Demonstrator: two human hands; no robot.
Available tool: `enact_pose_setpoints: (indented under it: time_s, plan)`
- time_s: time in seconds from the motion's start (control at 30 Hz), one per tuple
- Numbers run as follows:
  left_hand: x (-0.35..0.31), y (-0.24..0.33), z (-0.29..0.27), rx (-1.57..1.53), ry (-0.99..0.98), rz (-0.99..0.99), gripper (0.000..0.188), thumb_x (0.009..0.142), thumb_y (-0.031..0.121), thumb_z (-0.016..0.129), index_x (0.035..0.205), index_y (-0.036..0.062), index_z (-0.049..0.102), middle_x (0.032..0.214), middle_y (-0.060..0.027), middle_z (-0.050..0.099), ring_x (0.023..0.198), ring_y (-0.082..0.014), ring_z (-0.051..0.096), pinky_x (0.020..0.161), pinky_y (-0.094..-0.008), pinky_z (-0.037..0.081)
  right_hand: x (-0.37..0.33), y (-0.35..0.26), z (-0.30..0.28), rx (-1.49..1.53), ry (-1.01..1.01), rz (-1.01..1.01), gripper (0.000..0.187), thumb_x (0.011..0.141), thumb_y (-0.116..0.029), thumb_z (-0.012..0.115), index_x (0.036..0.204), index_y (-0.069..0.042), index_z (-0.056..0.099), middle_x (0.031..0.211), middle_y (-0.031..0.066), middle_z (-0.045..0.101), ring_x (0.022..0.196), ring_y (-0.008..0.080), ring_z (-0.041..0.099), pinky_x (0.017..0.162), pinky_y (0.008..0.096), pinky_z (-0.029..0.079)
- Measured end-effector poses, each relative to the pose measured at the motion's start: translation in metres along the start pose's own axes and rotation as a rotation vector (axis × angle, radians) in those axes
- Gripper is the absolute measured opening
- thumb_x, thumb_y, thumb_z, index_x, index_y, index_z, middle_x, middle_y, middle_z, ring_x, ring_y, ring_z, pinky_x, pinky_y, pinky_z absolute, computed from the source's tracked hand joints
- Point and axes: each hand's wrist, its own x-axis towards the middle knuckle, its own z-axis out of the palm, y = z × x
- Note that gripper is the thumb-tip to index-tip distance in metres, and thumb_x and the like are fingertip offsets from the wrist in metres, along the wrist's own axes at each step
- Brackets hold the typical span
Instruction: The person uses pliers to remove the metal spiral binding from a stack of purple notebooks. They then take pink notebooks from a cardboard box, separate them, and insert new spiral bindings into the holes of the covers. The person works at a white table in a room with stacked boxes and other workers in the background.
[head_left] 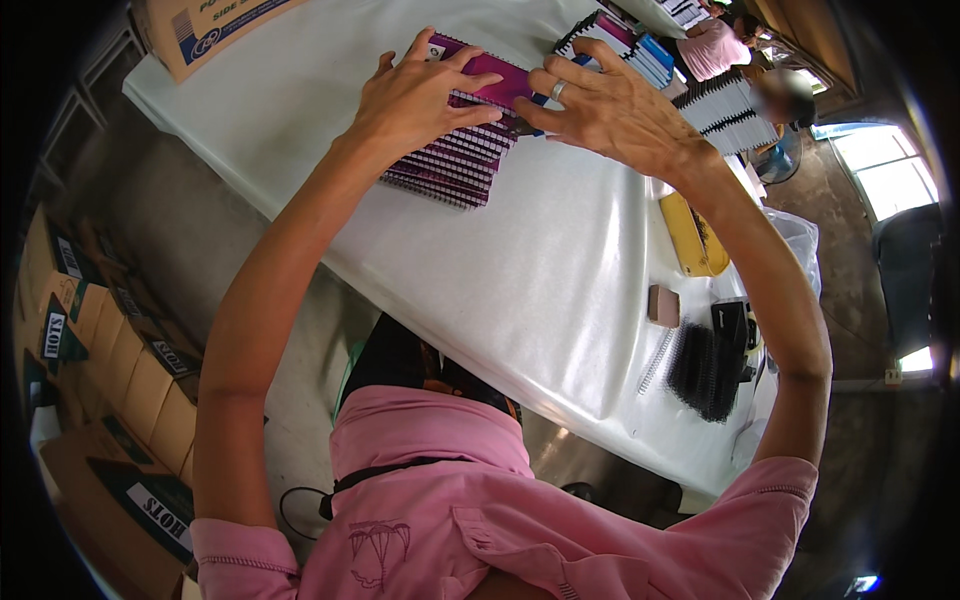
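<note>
A stack of purple spiral notebooks [450, 160] lies fanned on the white-covered table [510, 270], its wire bindings showing in rows. My left hand [425, 95] spreads over the top purple notebook [505, 78], thumb and fingers apart on its cover. At the right edge of that notebook is my right hand [610, 105], with a ring on one finger. Its thumb and fingers are spread and bent, the thumb close to the cover. Part of a blue surface shows under this hand. Beyond it stand more spiral notebooks [655, 62] with blue and purple covers, partly hidden.
White wire-bound stacks [725, 110] stand at the far right near two people. Along the right side lie a yellow container [692, 235], a brown block [664, 305], black spiral wires [703, 370] and a clear plastic bag [795, 240]. Cardboard boxes [130, 370] fill the floor at left.
</note>
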Motion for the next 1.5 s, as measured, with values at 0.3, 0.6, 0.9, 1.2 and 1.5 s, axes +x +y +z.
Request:
enact_pose_setpoints:
  time_s: [0.3, 0.6, 0.9, 1.2, 1.5]
  plan:
    - [0.001, -0.001, 0.003, -0.004, -0.006, 0.004, 0.05, 0.078, 0.058, 0.065, 0.12, 0.0297, 0.068, 0.144, 0.0075, 0.048, 0.142, -0.0291, 0.03, 0.113, -0.0556, 0.029, 0.0, -0.006, -0.004, -0.055, -0.025, 0.029, 0.024, 0.077, -0.018, 0.07, 0.101, -0.019, 0.071, 0.107, -0.0048, 0.062, 0.109, 0.0096, 0.054, 0.102, 0.0329, 0.036]
    - [-0.005, -0.003, 0.005, 0.019, 0.033, 0.035, 0.062, 0.071, 0.062, 0.068, 0.124, 0.0315, 0.065, 0.147, 0.0087, 0.045, 0.144, -0.0293, 0.025, 0.114, -0.0572, 0.026, 0.003, -0.019, -0.016, 0.058, -0.101, 0.248, 0.026, 0.074, -0.016, 0.074, 0.1, -0.016, 0.071, 0.106, -0.0008, 0.064, 0.107, 0.0136, 0.058, 0.103, 0.0359, 0.038]
    - [-0.002, 0.001, 0.005, 0.0, -0.009, 0.023, 0.066, 0.067, 0.056, 0.075, 0.127, 0.0311, 0.062, 0.148, 0.0067, 0.043, 0.144, -0.0285, 0.024, 0.115, -0.0561, 0.025, -0.006, -0.015, 0.0, -0.051, 0.057, 0.013, 0.026, 0.073, -0.014, 0.074, 0.099, -0.016, 0.072, 0.103, -0.0013, 0.064, 0.108, 0.012, 0.059, 0.096, 0.032, 0.044]
    - [-0.006, 0.0, 0.007, 0.032, 0.022, 0.031, 0.07, 0.065, 0.049, 0.079, 0.131, 0.0362, 0.058, 0.149, 0.0085, 0.042, 0.145, -0.0278, 0.022, 0.115, -0.0569, 0.024, -0.002, -0.029, -0.015, 0.099, -0.084, 0.252, 0.027, 0.071, -0.013, 0.075, 0.098, -0.013, 0.07, 0.1, 0.0009, 0.065, 0.103, 0.0138, 0.061, 0.093, 0.0321, 0.046]
    - [-0.003, 0.001, 0.009, 0.027, 0.004, 0.054, 0.075, 0.063, 0.046, 0.082, 0.133, 0.0364, 0.056, 0.15, 0.0091, 0.04, 0.144, -0.0284, 0.024, 0.115, -0.0585, 0.025, -0.009, -0.025, 0.007, -0.022, 0.038, 0.056, 0.024, 0.075, -0.014, 0.069, 0.099, -0.016, 0.07, 0.102, -0.0026, 0.064, 0.108, 0.0111, 0.056, 0.099, 0.0321, 0.041]
